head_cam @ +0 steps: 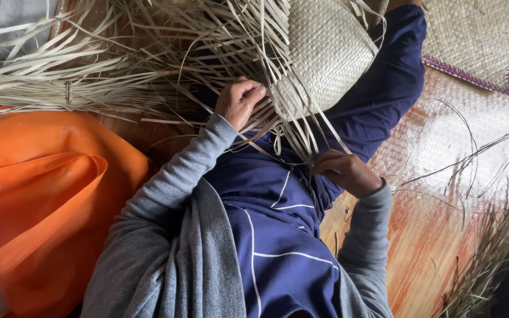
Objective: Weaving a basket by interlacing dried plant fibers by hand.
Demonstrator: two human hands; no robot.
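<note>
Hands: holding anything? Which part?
Both hold loose straw strips of the half-woven mat: left hand curled on strips at the woven edge, right hand pinching strip ends lower down.

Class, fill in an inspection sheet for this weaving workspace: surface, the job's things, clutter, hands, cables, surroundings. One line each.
Surface: wooden floor, partly covered by a clear bubble-textured sheet.
Job's things: half-woven palm-leaf piece lying on the lap, loose strips trailing from its edge.
Clutter: tied bundle of dry leaf strips at upper left; stray strands at lower right.
Hands: left hand closed on strips at the woven edge; right hand pinching strip ends.
Cables: nothing seen.
Surroundings: orange cloth at left; finished mat with purple border at upper right.
</note>
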